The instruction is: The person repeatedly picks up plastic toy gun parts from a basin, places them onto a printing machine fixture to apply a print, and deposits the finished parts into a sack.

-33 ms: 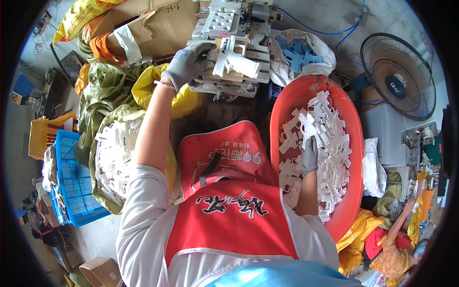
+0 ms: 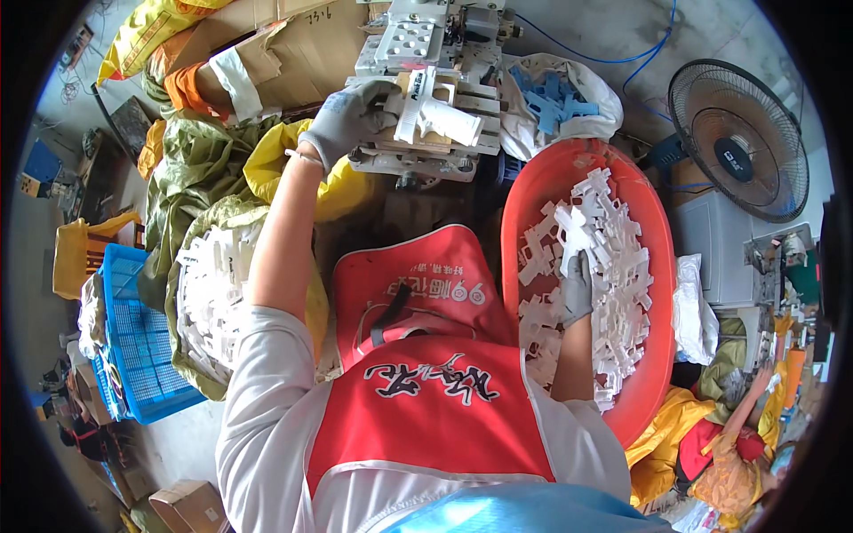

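Note:
My left hand [image 2: 345, 123], in a grey glove, reaches to the left side of a metal machine [image 2: 413, 44]. Its fingers curl beside a white plastic toy pistol [image 2: 440, 111] with a dark marking, lying on the machine's fixture. What these fingers grip, if anything, is hidden. My right hand [image 2: 577, 289], gloved too, is over the red tub [image 2: 660, 338], closed on the lower end of another white toy pistol [image 2: 576, 231]. Beneath it, a heap of similar white toy pistols [image 2: 622, 266] fills much of the tub.
A sack of white pieces [image 2: 209, 302] stands at left, beside a blue crate [image 2: 151, 338]. Blue pieces [image 2: 551, 102] lie in a white bag behind the tub. A fan [image 2: 737, 142] stands at right. Another person [image 2: 729, 475] is at the lower right.

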Action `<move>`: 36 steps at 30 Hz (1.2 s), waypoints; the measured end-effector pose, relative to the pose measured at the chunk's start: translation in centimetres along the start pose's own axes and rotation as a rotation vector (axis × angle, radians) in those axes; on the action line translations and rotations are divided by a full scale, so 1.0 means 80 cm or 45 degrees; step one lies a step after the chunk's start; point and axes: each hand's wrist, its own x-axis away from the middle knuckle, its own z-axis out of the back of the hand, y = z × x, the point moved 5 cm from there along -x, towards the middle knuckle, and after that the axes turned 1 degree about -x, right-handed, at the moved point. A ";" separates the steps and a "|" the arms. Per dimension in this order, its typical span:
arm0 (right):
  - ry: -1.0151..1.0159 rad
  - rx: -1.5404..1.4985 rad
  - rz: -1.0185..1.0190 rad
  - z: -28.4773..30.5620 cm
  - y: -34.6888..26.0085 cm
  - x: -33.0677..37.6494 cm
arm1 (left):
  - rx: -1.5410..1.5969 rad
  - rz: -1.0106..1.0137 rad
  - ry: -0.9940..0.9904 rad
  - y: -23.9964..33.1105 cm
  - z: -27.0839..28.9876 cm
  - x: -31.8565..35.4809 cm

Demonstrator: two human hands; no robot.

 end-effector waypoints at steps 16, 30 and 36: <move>-0.566 0.867 1.584 -0.326 -0.251 0.014 | 0.153 0.349 0.766 -0.062 0.068 0.161; -0.703 1.083 1.681 -0.290 -0.270 0.044 | -0.222 0.786 0.766 -0.122 0.110 0.348; -0.172 1.423 0.773 -0.034 -0.085 -0.028 | 0.296 0.773 1.156 -0.114 0.172 0.441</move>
